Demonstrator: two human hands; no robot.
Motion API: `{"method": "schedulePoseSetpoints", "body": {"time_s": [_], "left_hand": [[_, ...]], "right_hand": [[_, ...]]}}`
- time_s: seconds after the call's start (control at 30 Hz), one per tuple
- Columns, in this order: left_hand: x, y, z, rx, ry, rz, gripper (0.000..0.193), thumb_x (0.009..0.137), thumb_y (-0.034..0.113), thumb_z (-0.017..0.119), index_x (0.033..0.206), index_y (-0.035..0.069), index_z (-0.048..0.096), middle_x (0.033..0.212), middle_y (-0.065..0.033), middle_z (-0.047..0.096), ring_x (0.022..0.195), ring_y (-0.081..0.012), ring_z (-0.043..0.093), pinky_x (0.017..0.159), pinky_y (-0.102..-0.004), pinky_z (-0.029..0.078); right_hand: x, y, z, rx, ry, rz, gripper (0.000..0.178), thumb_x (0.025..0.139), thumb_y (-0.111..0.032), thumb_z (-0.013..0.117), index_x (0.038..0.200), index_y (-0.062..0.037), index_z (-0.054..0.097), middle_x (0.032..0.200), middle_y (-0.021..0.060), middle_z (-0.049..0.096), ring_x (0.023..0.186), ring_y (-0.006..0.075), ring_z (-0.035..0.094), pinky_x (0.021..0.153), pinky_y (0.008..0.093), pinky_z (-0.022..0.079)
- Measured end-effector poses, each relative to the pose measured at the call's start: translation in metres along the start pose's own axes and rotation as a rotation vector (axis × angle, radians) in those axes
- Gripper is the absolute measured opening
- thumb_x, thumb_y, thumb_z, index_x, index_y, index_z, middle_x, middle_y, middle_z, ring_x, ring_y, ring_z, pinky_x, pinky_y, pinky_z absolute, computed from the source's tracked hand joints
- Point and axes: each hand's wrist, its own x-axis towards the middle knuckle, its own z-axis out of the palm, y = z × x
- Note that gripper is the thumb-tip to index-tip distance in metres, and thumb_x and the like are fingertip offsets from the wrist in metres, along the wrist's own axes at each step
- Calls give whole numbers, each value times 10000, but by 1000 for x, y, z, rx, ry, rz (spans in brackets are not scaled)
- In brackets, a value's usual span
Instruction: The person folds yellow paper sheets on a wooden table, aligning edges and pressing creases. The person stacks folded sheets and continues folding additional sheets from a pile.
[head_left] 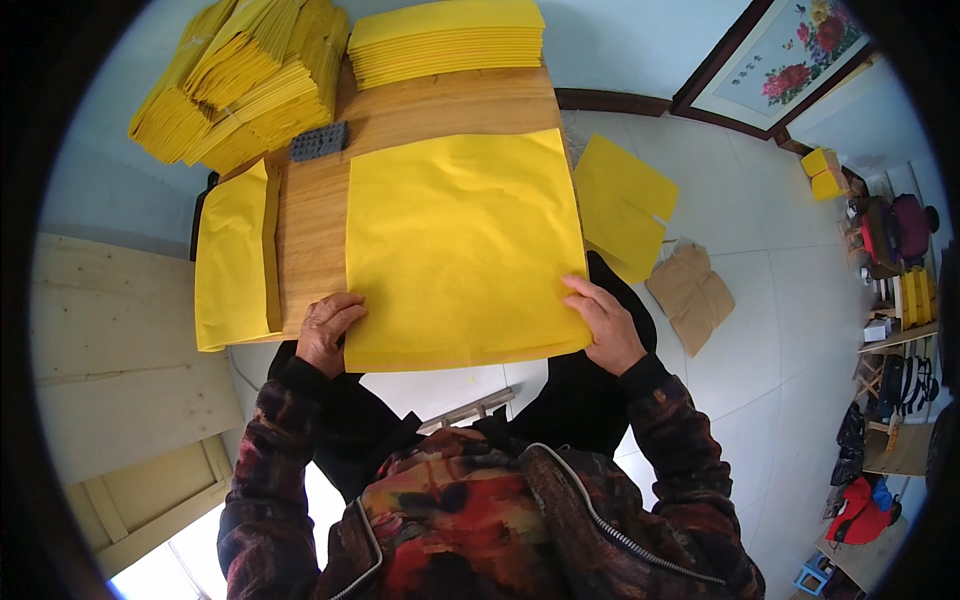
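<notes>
A large yellow paper sheet [460,250] lies spread over the middle of the wooden table [312,220]. Its near edge hangs slightly past the table's front. My left hand [328,328] grips the sheet's left edge close to the near corner, fingers bent over it. At the opposite edge my right hand [604,325] holds the sheet with the index finger lying along the top; the thumb's place is partly hidden. To the left rests a folded yellow paper piece [236,258] with a creased side, reaching past the table's edge.
At the back stand a neat yellow paper stack [446,42] and bundled yellow paper stacks [250,85]. A dark grey studded block [319,141] sits before them. On the floor at right lie yellow sheets [625,205] and brown paper [692,297]. Cluttered shelves [900,340] line the far right.
</notes>
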Motion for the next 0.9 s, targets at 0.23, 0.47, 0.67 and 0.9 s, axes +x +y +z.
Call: {"method": "schedulePoseSetpoints", "body": {"time_s": [0.23, 0.47, 0.67, 0.9], "left_hand": [[-7, 4, 1, -29, 54, 1, 308, 695, 45, 741, 997, 51, 679, 1098, -107, 668, 1045, -317, 617, 886, -394, 474], [-12, -1, 4, -39, 84, 30, 283, 705, 63, 739, 983, 65, 686, 1091, -98, 681, 1016, -304, 630, 869, -391, 476], [-16, -4, 3, -140, 55, -59, 258, 696, 78, 759, 948, 85, 703, 1084, -90, 694, 1000, -289, 645, 894, -387, 468], [-5, -11, 4, -610, 66, -556, 122, 914, 70, 611, 975, -7, 683, 827, -50, 661, 759, -138, 580, 684, -299, 457]], "right_hand": [[-9, -7, 7, 50, 94, 45, 294, 754, 58, 619, 1033, -27, 593, 1277, 116, 589, 1126, 315, 595, 943, 369, 497], [-8, -4, 4, 55, 106, 25, 215, 771, 11, 666, 974, -22, 604, 1231, 124, 624, 1110, 316, 618, 920, 358, 510], [1, -8, -4, 94, 102, 83, 158, 786, 51, 660, 931, 12, 610, 1143, 159, 654, 1044, 308, 647, 883, 327, 513], [26, -11, -17, 146, 82, 376, 132, 893, -104, 612, 952, 15, 609, 887, 192, 655, 831, 351, 647, 712, 365, 502]]}}
